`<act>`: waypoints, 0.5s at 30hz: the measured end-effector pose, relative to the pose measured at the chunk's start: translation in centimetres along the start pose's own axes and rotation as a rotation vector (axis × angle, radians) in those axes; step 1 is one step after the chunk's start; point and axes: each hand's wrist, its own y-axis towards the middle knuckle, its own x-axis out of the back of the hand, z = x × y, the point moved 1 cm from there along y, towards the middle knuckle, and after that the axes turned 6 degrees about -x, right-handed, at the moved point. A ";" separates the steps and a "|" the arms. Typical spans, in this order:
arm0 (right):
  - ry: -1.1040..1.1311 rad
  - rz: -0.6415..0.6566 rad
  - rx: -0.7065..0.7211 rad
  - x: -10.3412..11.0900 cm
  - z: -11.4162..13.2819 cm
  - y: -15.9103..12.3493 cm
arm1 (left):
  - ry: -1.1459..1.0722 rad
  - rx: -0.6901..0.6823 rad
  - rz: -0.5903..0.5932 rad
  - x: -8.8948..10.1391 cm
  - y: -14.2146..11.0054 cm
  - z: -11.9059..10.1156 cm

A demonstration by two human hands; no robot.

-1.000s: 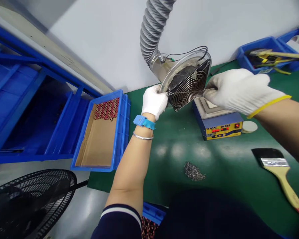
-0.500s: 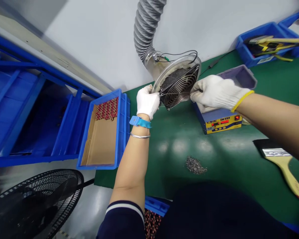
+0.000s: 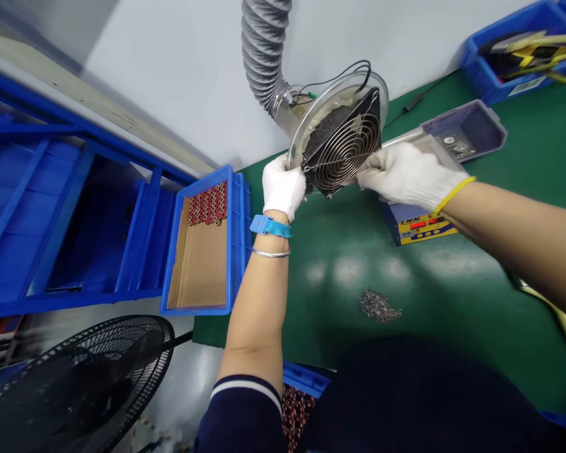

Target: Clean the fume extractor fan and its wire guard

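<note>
My left hand [image 3: 283, 187], gloved in white, is closed on the near left rim of the round hood [image 3: 306, 119], beside the corner of the black fan [image 3: 344, 154]. My right hand [image 3: 405, 176], also gloved, has its fingers drawn narrow at the fan's lower right edge; whether they grip it, I cannot tell. The fan sits tilted across the mouth of the hood, its wire guard facing me, above the green worktop [image 3: 321, 277]. The grey hose [image 3: 264, 56] joins the back of the hood, near the wall. The blue-and-yellow machine [image 3: 417, 229] stands partly hidden beneath my right hand, its red display lit. Behind it, the purple-grey bin [image 3: 476, 132] contains small metal pieces. The pile of metal bits [image 3: 380, 306] lies on the worktop nearer to me. To the left, the blue tray [image 3: 231, 251] holds rows of red rings [image 3: 208, 204] at its far end.
</note>
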 end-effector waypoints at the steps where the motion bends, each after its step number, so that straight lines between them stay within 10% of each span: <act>1: -0.038 -0.034 -0.023 0.7 -0.1 0.0 | 0.000 0.001 0.004 0.1 0.0 -0.1; 15: -0.336 -0.163 0.076 3.0 1.7 -1.3 | -0.012 0.009 0.011 0.0 0.2 -0.6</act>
